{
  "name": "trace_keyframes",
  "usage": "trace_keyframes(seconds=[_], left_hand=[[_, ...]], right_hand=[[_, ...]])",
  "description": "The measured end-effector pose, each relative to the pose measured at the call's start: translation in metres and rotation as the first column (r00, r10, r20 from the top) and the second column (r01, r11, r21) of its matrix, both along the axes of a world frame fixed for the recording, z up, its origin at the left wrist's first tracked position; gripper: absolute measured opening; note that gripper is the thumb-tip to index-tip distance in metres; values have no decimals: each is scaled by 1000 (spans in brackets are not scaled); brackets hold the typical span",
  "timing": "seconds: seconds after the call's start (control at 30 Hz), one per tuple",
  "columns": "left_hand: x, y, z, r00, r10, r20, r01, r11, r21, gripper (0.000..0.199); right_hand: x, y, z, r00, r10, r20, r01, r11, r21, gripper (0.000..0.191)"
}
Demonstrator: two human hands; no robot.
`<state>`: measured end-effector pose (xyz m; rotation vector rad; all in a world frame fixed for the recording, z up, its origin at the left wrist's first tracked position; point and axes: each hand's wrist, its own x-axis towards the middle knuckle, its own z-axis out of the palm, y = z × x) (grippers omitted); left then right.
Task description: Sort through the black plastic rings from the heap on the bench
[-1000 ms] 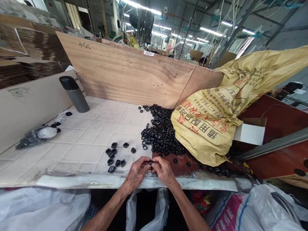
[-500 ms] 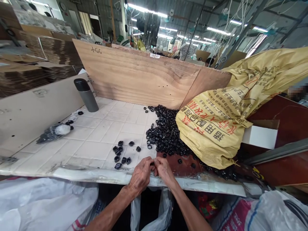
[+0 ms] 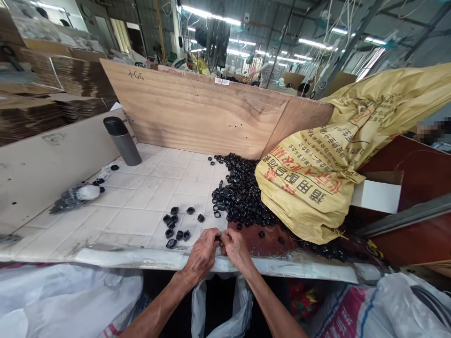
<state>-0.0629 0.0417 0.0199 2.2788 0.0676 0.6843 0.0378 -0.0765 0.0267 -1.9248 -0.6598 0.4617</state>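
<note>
Small black part (image 3: 218, 239) pinched between left hand (image 3: 203, 252) and right hand (image 3: 237, 248).

Each hand's grip is drawn in, thumb and fingers pinching the part where the two hands meet, so it is mostly hidden, near the front edge of the worktop (image 3: 134, 213). Loose parts (image 3: 176, 226) lie apart, left of the left hand; the heap (image 3: 243, 192) lies beyond the right hand, beside the yellow sack (image 3: 306, 188).

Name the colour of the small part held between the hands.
The small part is black, partly hidden, showing best in the head view.
</note>
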Motion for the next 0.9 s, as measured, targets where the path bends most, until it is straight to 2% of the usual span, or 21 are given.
trace_keyframes(seconds=[0.1,0.17,0.27,0.33,0.4,0.43,0.53,0.63,0.7,0.8,0.9], left_hand=[[0,-3,0,999,-38,11,36,995,89,35],[-3,-1,0,1000,-15,12,13,988,155,36],[-11,10,4,987,160,0,-153,946,286,28],[-15,19,12,947,322,14,-301,867,397,20],[-13,24,21,914,405,30,-371,803,466,13],[-7,24,25,913,408,24,-370,800,472,11],[25,17,29,940,338,-36,-295,864,408,14],[61,11,23,936,344,-66,-302,889,345,20],[73,11,15,938,338,-73,-297,896,331,20],[70,11,6,948,309,-73,-272,908,318,18],[57,7,0,970,240,-49,-223,948,227,20]], right_hand=[[-3,3,-1,997,-51,62,52,999,-12,23],[-2,1,-2,993,-76,90,77,997,-9,24],[5,-12,-5,951,-212,226,220,975,-12,23],[14,-22,-6,858,-309,409,349,937,-24,20],[22,-27,-8,774,-299,558,388,920,-46,17],[24,-27,-8,752,-268,602,379,923,-63,14],[27,-22,-8,718,-194,668,362,924,-120,7],[25,-17,-8,734,-165,659,341,928,-147,7],[25,-18,-8,763,-156,627,274,957,-94,9],[27,-24,-7,831,-137,540,134,990,45,20],[31,-28,-6,905,-105,413,47,988,149,28]])
